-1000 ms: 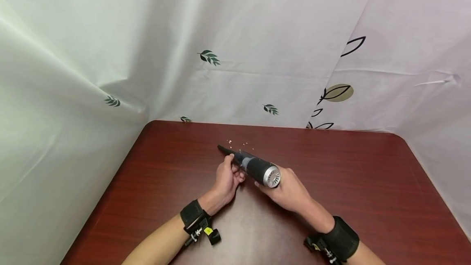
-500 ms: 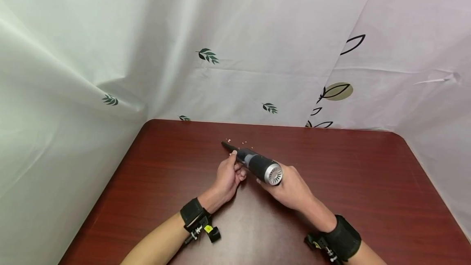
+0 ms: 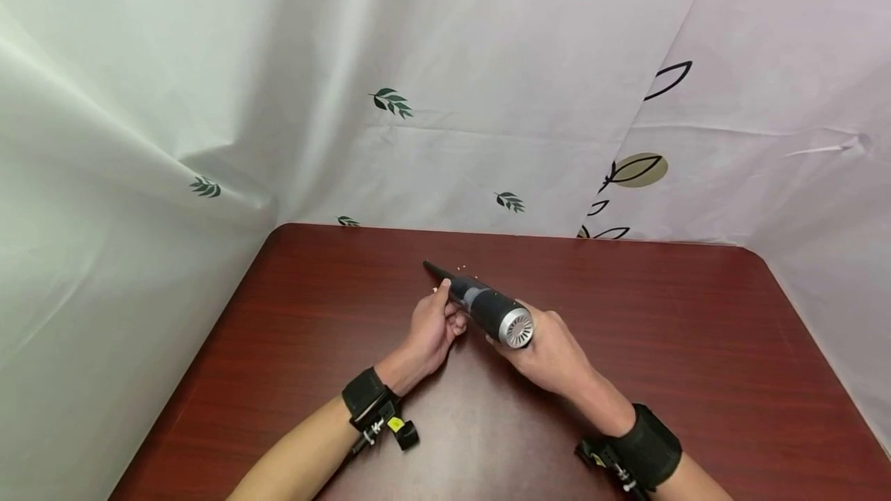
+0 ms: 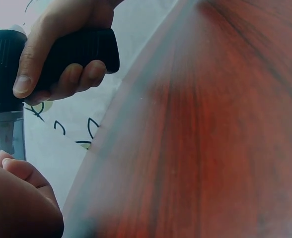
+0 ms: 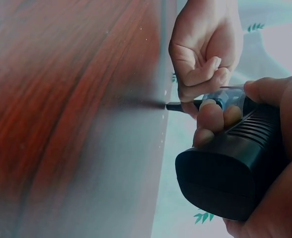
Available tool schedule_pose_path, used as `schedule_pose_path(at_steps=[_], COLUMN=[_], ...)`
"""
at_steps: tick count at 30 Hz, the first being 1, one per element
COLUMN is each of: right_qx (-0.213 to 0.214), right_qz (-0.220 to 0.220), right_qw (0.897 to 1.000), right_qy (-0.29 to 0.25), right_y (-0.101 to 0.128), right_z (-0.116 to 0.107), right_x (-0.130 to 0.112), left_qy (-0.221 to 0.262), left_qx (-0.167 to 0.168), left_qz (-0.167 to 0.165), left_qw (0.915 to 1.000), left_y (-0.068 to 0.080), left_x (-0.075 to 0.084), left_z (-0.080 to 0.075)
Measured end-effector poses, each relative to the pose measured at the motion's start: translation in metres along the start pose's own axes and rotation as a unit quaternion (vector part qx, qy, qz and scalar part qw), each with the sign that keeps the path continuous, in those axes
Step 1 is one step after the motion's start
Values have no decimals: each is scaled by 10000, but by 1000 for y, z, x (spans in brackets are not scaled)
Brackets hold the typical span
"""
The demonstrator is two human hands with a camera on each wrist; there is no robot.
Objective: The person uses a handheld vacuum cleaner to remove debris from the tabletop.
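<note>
A black handheld vacuum cleaner (image 3: 490,311) with a silver vented end points up and left over the table in the head view. My right hand (image 3: 550,354) grips its handle (image 4: 81,49), which shows in the left wrist view. My left hand (image 3: 430,331) holds the front end by the base of the thin black nozzle (image 3: 436,270), with its other fingers curled in. The clear dust cup (image 5: 231,98) lies between both hands in the right wrist view. Small pale crumbs (image 3: 462,267) lie on the table beside the nozzle.
The reddish-brown wooden table (image 3: 661,315) has rounded far corners. A pale curtain (image 3: 445,153) with leaf prints hangs behind its far edge and along both sides. Each wrist wears a black strap (image 3: 649,447) with a small camera.
The nozzle tip has moved slightly right and away, over the spot where some crumbs lay. Fewer crumbs are visible near the tip. Both hands keep their hold on the vacuum cleaner.
</note>
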State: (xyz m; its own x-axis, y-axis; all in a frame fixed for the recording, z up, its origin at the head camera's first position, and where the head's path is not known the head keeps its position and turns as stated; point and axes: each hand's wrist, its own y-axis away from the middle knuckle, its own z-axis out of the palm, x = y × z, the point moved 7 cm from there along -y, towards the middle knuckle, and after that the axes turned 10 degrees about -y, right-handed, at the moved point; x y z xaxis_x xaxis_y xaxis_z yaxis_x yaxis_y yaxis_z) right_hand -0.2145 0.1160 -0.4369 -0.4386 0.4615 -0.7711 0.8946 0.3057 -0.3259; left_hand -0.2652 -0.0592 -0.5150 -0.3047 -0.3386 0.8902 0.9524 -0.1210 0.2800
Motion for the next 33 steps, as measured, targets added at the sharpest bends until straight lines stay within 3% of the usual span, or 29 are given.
schedule_pose_path(at_steps=[15, 33], right_qx=[128, -166], right_qz=[-148, 26], right_qw=[9994, 9991], right_qy=[273, 395], right_y=[2, 20], right_z=[-6, -26], right_x=[-7, -26], left_qy=[108, -274], left_qx=[-122, -436], left_qz=[-98, -226], left_qw=[9998, 9984], left_y=[-3, 21], left_x=[-1, -7], left_z=[8, 26])
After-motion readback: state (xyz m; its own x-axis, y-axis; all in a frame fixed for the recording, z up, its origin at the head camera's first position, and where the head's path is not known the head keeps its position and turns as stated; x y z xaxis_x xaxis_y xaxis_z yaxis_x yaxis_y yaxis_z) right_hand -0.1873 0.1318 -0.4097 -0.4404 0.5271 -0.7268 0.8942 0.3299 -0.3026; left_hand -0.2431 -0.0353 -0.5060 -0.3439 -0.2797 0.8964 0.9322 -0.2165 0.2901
